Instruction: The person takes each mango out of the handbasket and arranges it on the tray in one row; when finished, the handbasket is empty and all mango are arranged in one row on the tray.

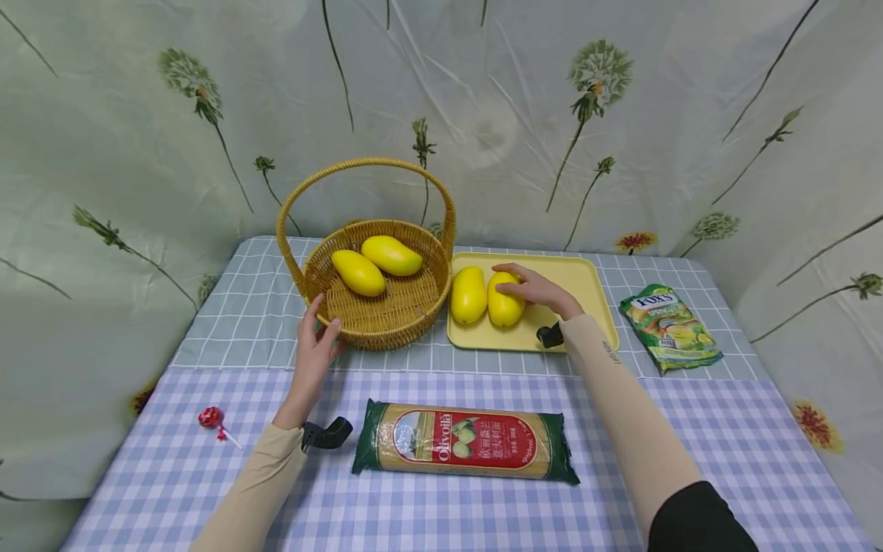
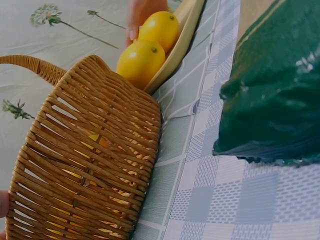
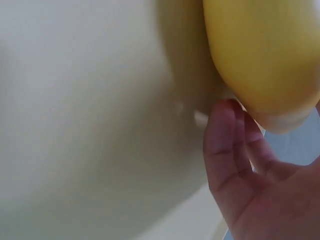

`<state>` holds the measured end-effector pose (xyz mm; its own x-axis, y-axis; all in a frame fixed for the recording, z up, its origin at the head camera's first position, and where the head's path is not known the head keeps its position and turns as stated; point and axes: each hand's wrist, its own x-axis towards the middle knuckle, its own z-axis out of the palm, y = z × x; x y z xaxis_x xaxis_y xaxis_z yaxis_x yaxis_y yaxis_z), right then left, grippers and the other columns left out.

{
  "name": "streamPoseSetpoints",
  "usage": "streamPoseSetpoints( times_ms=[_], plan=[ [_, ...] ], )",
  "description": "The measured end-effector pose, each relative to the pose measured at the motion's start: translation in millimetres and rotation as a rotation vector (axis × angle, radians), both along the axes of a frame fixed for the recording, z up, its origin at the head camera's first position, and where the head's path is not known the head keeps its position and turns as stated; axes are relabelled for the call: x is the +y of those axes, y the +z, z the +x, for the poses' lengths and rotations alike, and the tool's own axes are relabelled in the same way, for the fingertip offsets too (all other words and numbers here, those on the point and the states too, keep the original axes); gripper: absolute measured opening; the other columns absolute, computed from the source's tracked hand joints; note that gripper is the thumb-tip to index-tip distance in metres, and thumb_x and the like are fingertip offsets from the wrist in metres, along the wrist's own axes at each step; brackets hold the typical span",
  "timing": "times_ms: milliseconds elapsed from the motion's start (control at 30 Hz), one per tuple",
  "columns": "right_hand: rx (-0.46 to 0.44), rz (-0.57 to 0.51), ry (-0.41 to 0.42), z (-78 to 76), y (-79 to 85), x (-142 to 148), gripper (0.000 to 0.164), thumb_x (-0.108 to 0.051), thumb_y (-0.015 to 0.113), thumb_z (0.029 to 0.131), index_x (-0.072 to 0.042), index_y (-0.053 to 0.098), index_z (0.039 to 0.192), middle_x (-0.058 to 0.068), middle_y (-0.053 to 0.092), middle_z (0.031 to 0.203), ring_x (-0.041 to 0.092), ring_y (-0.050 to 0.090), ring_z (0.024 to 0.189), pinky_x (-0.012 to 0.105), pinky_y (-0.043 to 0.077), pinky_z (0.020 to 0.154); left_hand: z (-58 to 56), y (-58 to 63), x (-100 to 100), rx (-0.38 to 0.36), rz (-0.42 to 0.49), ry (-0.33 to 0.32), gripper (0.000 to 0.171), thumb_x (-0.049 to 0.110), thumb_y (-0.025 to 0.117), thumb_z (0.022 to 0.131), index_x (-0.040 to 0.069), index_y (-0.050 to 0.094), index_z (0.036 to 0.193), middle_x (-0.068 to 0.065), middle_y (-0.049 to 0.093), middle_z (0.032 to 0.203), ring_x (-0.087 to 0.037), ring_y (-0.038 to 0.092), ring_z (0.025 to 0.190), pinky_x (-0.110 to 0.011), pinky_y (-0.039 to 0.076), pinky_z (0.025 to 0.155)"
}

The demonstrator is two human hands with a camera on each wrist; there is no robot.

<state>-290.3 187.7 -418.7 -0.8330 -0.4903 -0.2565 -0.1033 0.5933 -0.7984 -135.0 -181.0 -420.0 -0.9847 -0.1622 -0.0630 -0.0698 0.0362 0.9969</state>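
Observation:
A wicker basket [image 1: 386, 330] with a tall arched handle holds two yellow mangoes, one mango [image 1: 358, 273] at the left and another mango [image 1: 392, 255] behind it. My left hand [image 1: 316, 356] holds the basket's front left rim, thumb and fingers spread along it. On a pale yellow tray [image 1: 566, 268] lie two more mangoes side by side. Fingers of my right hand [image 1: 541, 293] curl round the right mango [image 1: 503, 310]; the left mango [image 1: 468, 295] is against or very near it. In the right wrist view the fingertips reach beneath the held mango [image 3: 265, 55].
A green-ended spaghetti packet [image 1: 469, 441] lies in front, between my forearms. At the left is a red lollipop [image 1: 211, 418]. A green Fox's candy bag [image 1: 669, 328] lies right of the tray. Behind the table hangs a flower-printed curtain [image 1: 497, 138].

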Motion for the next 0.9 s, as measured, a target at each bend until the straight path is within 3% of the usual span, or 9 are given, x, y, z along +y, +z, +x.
streamPoseSetpoints(
  times_ms=[67, 200, 300, 433, 533, 633, 767, 900],
  plan=[
    [0.028, -0.002, -0.015, -0.2, 0.7, -0.1, 0.059, -0.030, 0.052, 0.099, -0.006, 0.031, 0.149, 0.021, 0.025, 0.151, 0.040, 0.039, 0.117, 0.050, 0.039, 0.089, 3.7, 8.3, 3.1, -0.002, -0.002, -0.005, 0.059, 0.014, 0.039, 0.104, 0.015, 0.009, 0.155, -0.024, 0.006, 0.150, -0.041, 0.024, 0.136, -0.058, 0.033, 0.102],
    [0.139, -0.005, -0.100, -0.6, 4.1, -2.0, 0.054, -0.031, 0.054, 0.098, -0.006, 0.040, 0.144, 0.021, 0.034, 0.147, 0.041, 0.033, 0.129, 0.055, 0.031, 0.102, 2.7, 7.0, 2.9, -0.003, -0.003, 0.001, 0.059, 0.015, 0.040, 0.104, 0.015, 0.011, 0.155, -0.023, 0.006, 0.150, -0.040, 0.024, 0.136, -0.058, 0.033, 0.102],
    [0.186, -0.068, -0.190, 1.7, 9.8, -6.5, 0.051, -0.031, 0.056, 0.098, -0.007, 0.045, 0.141, 0.021, 0.039, 0.143, 0.040, 0.037, 0.126, 0.053, 0.032, 0.103, -1.2, -2.0, -0.4, 0.000, -0.004, 0.010, 0.059, 0.015, 0.041, 0.103, 0.016, 0.013, 0.155, -0.022, 0.008, 0.150, -0.038, 0.025, 0.136, -0.057, 0.035, 0.101],
    [0.219, -0.256, -0.246, 6.2, 19.1, -19.6, 0.044, -0.024, 0.056, 0.098, -0.002, 0.049, 0.135, 0.023, 0.045, 0.135, 0.038, 0.044, 0.117, 0.049, 0.038, 0.098, -6.2, -16.1, -4.9, 0.015, -0.018, 0.018, 0.059, 0.017, 0.042, 0.103, 0.019, 0.014, 0.155, -0.019, 0.009, 0.150, -0.037, 0.027, 0.135, -0.057, 0.037, 0.100],
    [0.237, -0.407, -0.205, 9.3, 26.7, -36.8, 0.039, -0.014, 0.055, 0.098, 0.006, 0.050, 0.131, 0.026, 0.049, 0.129, 0.040, 0.047, 0.112, 0.051, 0.041, 0.095, -7.1, -20.1, -5.5, 0.034, -0.030, 0.023, 0.058, 0.018, 0.042, 0.103, 0.018, 0.014, 0.155, -0.019, 0.009, 0.150, -0.037, 0.027, 0.135, -0.057, 0.037, 0.099],
    [0.236, -0.487, -0.125, 12.1, 35.5, -58.9, 0.036, -0.008, 0.054, 0.098, 0.010, 0.050, 0.128, 0.029, 0.051, 0.126, 0.039, 0.052, 0.106, 0.055, 0.042, 0.092, -7.1, -20.7, -5.3, 0.043, -0.032, 0.021, 0.058, 0.018, 0.042, 0.104, 0.017, 0.014, 0.155, -0.018, 0.007, 0.151, -0.038, 0.026, 0.135, -0.057, 0.037, 0.099],
    [0.233, -0.470, 0.003, 12.8, 47.4, -91.9, 0.035, -0.009, 0.054, 0.098, 0.008, 0.051, 0.128, 0.029, 0.051, 0.126, 0.032, 0.054, 0.103, 0.050, 0.045, 0.090, -6.2, -18.1, -5.6, 0.033, -0.029, 0.015, 0.059, 0.016, 0.042, 0.103, 0.017, 0.013, 0.155, -0.019, 0.006, 0.152, -0.038, 0.025, 0.136, -0.058, 0.037, 0.100],
    [0.239, -0.413, 0.116, 8.6, 58.8, -125.8, 0.037, -0.013, 0.055, 0.098, 0.002, 0.051, 0.131, 0.022, 0.052, 0.129, 0.028, 0.051, 0.112, 0.041, 0.044, 0.093, -2.0, -6.7, -2.6, 0.021, -0.019, 0.008, 0.059, 0.014, 0.041, 0.103, 0.013, 0.012, 0.155, -0.022, 0.005, 0.151, -0.039, 0.025, 0.136, -0.058, 0.036, 0.100]
  ],
)
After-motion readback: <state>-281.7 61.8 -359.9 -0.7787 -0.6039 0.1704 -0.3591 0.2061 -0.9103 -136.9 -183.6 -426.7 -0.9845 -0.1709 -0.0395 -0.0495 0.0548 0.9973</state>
